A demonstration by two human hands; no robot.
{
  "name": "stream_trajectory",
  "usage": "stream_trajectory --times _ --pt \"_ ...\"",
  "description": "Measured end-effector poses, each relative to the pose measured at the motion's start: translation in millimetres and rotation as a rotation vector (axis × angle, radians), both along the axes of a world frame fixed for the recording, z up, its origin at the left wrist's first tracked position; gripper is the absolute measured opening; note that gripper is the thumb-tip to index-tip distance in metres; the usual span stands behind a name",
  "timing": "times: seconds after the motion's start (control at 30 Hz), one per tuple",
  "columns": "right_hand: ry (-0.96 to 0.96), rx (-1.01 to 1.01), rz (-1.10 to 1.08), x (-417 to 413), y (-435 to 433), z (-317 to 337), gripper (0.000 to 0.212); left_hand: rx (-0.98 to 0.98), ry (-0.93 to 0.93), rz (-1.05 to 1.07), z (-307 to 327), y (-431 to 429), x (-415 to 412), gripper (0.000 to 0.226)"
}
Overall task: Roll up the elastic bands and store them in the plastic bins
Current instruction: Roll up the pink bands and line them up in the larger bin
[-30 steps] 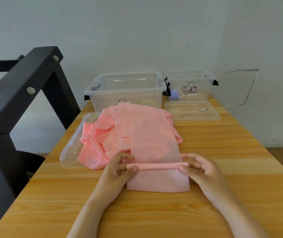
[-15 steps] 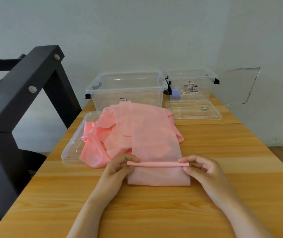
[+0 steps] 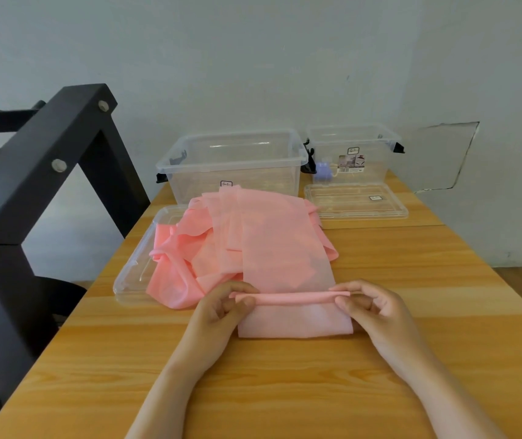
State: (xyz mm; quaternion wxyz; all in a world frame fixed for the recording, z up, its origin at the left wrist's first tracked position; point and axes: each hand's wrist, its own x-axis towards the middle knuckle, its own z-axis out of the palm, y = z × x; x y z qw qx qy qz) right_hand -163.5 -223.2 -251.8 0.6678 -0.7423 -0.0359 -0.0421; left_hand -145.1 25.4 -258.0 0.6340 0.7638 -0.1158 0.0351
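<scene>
On the wooden table (image 3: pixel 285 391), the left hand (image 3: pixel 218 315) and right hand (image 3: pixel 377 315) each pinch one end of a thin roll (image 3: pixel 291 297) of the pink elastic band (image 3: pixel 281 248). The roll's long axis runs left-right; the unrolled band stretches away toward the clear bins (image 3: pixel 234 166).

- Soft, even daylight fills the room; nothing looks harsh or dim.
- My hands (image 3: pixel 288 315) cast only faint, short shadows on the counter (image 3: pixel 380 391).
- The clear bins (image 3: pixel 231 166) pick up thin white glints along their rims.
- The dark frame (image 3: pixel 31 172) on my left reads almost black, with little detail.
- Straight edges bow toward the corners from the wide lens.
- The whole picture is slightly soft and smeared, with little fine texture.
</scene>
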Motion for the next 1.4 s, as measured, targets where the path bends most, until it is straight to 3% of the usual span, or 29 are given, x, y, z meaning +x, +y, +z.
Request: stream_trajectory --times 0.17,0.3,0.47,0.67,0.93,1.1,1.27,1.4 --pt "0.004 0.026 0.020 -1.4 -1.7 0.7 0.020 -0.029 0.024 -0.044 0.2 2.2 -1.9 0.007" --pt "0.000 0.019 0.017 -1.6 -0.2 2.0 0.008 -0.027 0.036 -0.043 0.4 2.9 -1.7 0.003" --pt "0.043 0.016 0.026 -0.2 -0.6 -0.8 0.023 -0.061 0.113 -0.026 2.0 -0.7 -3.2 0.024" --pt "-0.028 0.005 0.026 -0.9 0.7 1.3 0.009 0.025 -0.014 -0.015 1.3 -3.8 -1.5 0.007" --pt "-0.045 0.041 0.042 -1.5 -1.5 0.5 0.027 -0.057 0.063 -0.043 3.7 2.9 -4.2 0.021" --pt "-0.013 0.034 0.025 -0.7 -0.2 2.0 0.005 -0.013 0.034 -0.011 3.3 1.6 -4.0 0.015" --pt "0.044 0.064 0.011 0.7 0.9 -1.1 0.025 -0.082 0.103 -0.003 1.5 -0.6 -3.3 0.031" --pt "0.018 0.001 0.014 -0.9 0.5 0.0 0.020 -0.014 0.014 0.007 2.2 0.0 -3.5 0.017"
